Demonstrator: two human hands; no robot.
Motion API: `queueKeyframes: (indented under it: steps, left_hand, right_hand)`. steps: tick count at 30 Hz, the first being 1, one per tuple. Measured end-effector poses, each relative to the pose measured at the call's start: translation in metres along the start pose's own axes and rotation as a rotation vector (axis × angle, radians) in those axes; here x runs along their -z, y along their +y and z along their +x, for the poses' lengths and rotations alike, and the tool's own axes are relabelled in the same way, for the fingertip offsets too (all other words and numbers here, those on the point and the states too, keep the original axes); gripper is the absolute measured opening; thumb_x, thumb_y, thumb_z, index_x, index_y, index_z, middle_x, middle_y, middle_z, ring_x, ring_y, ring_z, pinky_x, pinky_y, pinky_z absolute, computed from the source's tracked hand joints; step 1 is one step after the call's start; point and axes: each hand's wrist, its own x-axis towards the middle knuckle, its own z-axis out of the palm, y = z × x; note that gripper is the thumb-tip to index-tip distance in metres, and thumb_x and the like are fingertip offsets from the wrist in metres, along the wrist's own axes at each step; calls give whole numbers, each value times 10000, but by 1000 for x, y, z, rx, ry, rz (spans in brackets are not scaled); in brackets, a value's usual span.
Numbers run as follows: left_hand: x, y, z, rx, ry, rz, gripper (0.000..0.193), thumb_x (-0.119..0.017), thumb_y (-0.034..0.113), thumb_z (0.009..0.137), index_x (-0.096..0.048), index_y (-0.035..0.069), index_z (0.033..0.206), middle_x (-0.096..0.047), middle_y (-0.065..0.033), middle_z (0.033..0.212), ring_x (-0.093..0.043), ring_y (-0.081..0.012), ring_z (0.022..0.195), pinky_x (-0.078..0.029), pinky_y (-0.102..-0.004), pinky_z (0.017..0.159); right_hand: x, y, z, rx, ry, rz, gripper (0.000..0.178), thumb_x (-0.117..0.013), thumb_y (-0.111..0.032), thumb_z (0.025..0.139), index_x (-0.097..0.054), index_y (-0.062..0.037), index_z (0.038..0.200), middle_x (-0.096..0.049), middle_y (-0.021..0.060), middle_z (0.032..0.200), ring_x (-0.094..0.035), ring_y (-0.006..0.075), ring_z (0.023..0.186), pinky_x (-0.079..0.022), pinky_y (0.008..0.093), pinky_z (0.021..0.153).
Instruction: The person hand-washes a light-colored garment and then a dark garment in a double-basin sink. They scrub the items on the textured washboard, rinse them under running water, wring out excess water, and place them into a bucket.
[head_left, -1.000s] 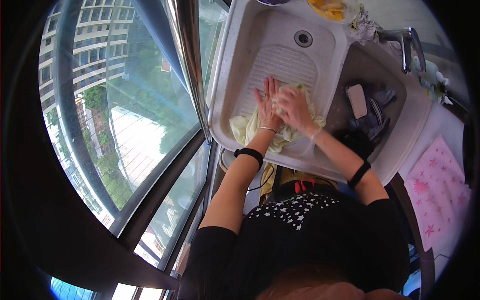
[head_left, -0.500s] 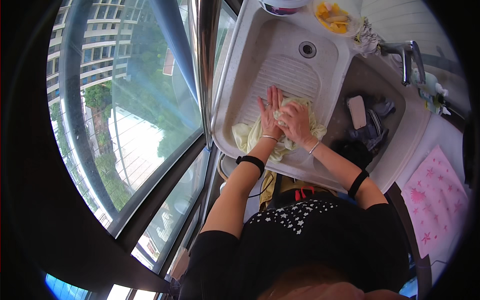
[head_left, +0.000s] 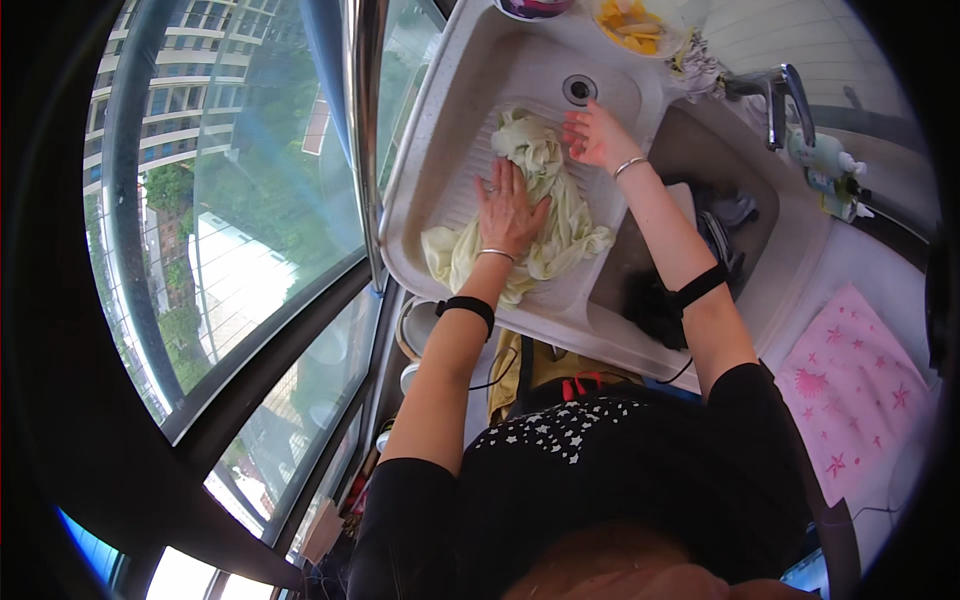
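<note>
A wet pale yellow garment lies bunched over the ridged slope of the light stone wash sink. My left hand presses flat on its middle, fingers stretched out and slightly spread. One crumpled end of the cloth reaches up past my fingertips toward the drain. Off to the right of that end, my right hand hangs above the sink with its fingers loosely bent and apart, holding nothing.
The right basin holds dark laundry in water. A tap stands behind it, near bottles. A bowl of yellow pieces sits at the back. Pink patterned sheet lies right; a window runs along the left.
My right hand has let go of the garment and moved up and right, away from my left hand. The cloth now stretches farther up the ridged slope. My view has shifted slightly.
</note>
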Motion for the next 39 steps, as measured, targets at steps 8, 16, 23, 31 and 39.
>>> queueKeyframes:
  steps: [8, 16, 23, 31, 39]
  left_hand:
    - [-15, -17, -3, -77, 89, -98, 665, -567, 368, 875, -382, 25, 1414, -428, -207, 1435, -411, -351, 1319, -271, -557, 1075]
    - [-13, -11, -2, 155, 165, -413, 536, -710, 242, 782, -565, 2, 1238, -629, -211, 1138, -614, -327, 1033, -476, -423, 849]
    - [96, -11, 6, 551, 8, -1385, 327, -721, 305, 852, -700, -6, 951, -695, -65, 856, -653, -131, 732, -516, -255, 639]
    - [224, 53, 13, 138, 99, -1660, 247, -628, 204, 944, -670, 6, 1085, -686, -28, 945, -635, -96, 827, -511, -233, 726]
    - [243, 82, 10, -7, -122, -1655, 214, -595, 166, 962, -658, 27, 1111, -673, -13, 1008, -612, -83, 894, -497, -233, 793]
  right_hand:
    - [-15, 48, -19, 1170, -101, -1163, 561, -741, -270, 740, -569, 18, 1190, -608, 219, 1162, -571, 368, 1097, -462, 402, 935]
    - [0, 48, -50, 1080, -104, -1293, 384, -708, -191, 779, -614, -21, 1110, -652, 197, 1023, -614, 371, 957, -482, 428, 846]
    - [38, 5, -98, 880, 241, -803, 189, -604, -212, 895, -665, -42, 953, -677, 155, 889, -651, 298, 874, -479, 357, 766]
    - [63, -59, -151, 916, -234, -273, 274, -634, -192, 894, -605, -76, 1142, -629, 67, 1102, -576, 155, 1029, -452, 285, 848]
    - [25, 17, -69, 1421, -289, -1014, 592, -713, -102, 785, -481, -44, 1327, -494, 169, 1358, -485, 270, 1244, -415, 384, 1004]
